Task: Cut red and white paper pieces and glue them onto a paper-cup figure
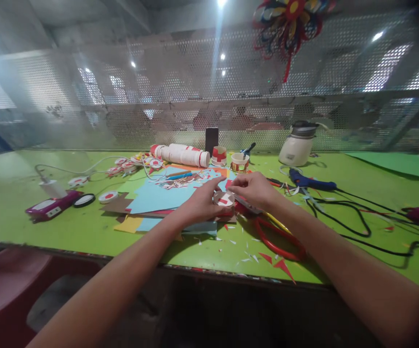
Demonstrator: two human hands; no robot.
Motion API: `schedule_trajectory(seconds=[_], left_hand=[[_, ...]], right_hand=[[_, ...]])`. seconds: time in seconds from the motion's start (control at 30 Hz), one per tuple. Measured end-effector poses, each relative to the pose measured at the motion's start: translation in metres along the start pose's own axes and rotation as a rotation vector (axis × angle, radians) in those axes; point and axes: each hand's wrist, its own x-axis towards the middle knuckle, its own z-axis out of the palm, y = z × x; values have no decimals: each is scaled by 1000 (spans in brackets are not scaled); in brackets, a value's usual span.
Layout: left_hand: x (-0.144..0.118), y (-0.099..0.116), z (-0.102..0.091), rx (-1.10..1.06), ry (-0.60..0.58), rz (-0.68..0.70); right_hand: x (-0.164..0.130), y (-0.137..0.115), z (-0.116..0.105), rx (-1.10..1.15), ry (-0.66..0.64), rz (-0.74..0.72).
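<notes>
My left hand (pixel 202 199) is closed around the side of a small round white paper cup piece (pixel 225 198) with red patches on it. Just to the right, my right hand (pixel 256 191) pinches what looks like a small red paper bit (pixel 228 184) over the piece's rim. Below my right wrist lie scissors with red handles (pixel 275 247), their blades partly hidden by the hand. Under my left hand is a stack of coloured paper, light blue sheets (pixel 151 198) on top. Red paper scraps (pixel 284 267) are strewn near the table's front edge.
A blue glue gun (pixel 313 182) with black cable lies right, near a white jug (pixel 296 147). Stacked paper cups (pixel 186 155), a single cup (pixel 218 156) and a cut cup (pixel 240 163) stand behind. Left are a purple power strip (pixel 53 207) and a tape roll (pixel 84 200).
</notes>
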Motion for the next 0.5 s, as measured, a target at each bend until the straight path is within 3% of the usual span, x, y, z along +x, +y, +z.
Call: schedule_trajectory(seconds=[0.2,0.37,0.5], left_hand=[[0,0,-1,14,14,6],[1,-5,-1,-4,13,33],[1,-7,-1,-44,33,46]], right_hand=[[-2,-6,-4,212,-69,93],[-2,-10,-9,103,13,102],[-2,-5,-6,216,-157,176]])
